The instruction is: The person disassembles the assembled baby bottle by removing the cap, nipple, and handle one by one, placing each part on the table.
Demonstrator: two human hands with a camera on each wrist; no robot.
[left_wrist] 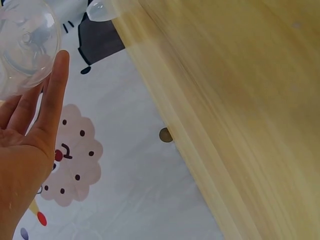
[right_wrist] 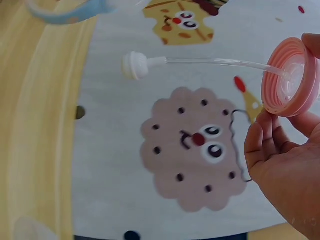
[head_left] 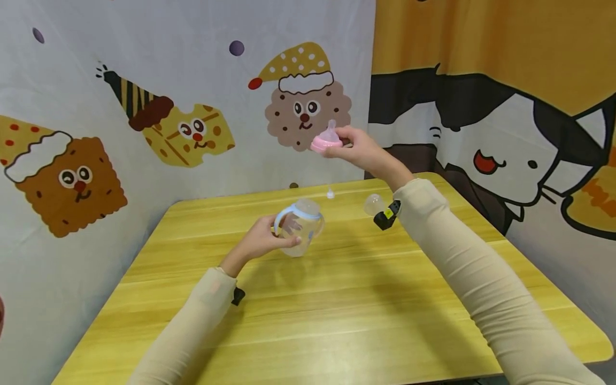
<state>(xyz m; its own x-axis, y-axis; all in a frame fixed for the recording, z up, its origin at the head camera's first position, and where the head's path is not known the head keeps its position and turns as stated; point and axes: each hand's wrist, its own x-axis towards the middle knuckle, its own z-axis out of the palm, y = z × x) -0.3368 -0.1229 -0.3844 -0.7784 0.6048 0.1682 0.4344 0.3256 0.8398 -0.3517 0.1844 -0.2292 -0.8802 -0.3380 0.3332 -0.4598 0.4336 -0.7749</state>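
My left hand [head_left: 269, 235] grips a clear baby bottle [head_left: 301, 249] with a pale blue handle ring [right_wrist: 75, 16], above the table. The bottle's transparent base [left_wrist: 30, 40] shows in the left wrist view, where straight fingers lie along it. Higher and to the right, my right hand [head_left: 363, 152] pinches a pink screw collar [head_left: 323, 144] by its rim, and a clear teat [head_left: 330, 131] points up from it. Out of the collar's threaded underside runs a thin clear straw [right_wrist: 215, 61] ending in a white weighted tip [right_wrist: 135, 66]. Collar and bottle are apart.
A clear dome cap [head_left: 373, 205] stands on the yellow wood-grain table [head_left: 337, 310], towards the far right, below the right wrist. Behind the table's far edge hangs a white cloth [head_left: 192, 64] with cartoon prints. Black wrist mounts [head_left: 385, 218] are strapped to the arms.
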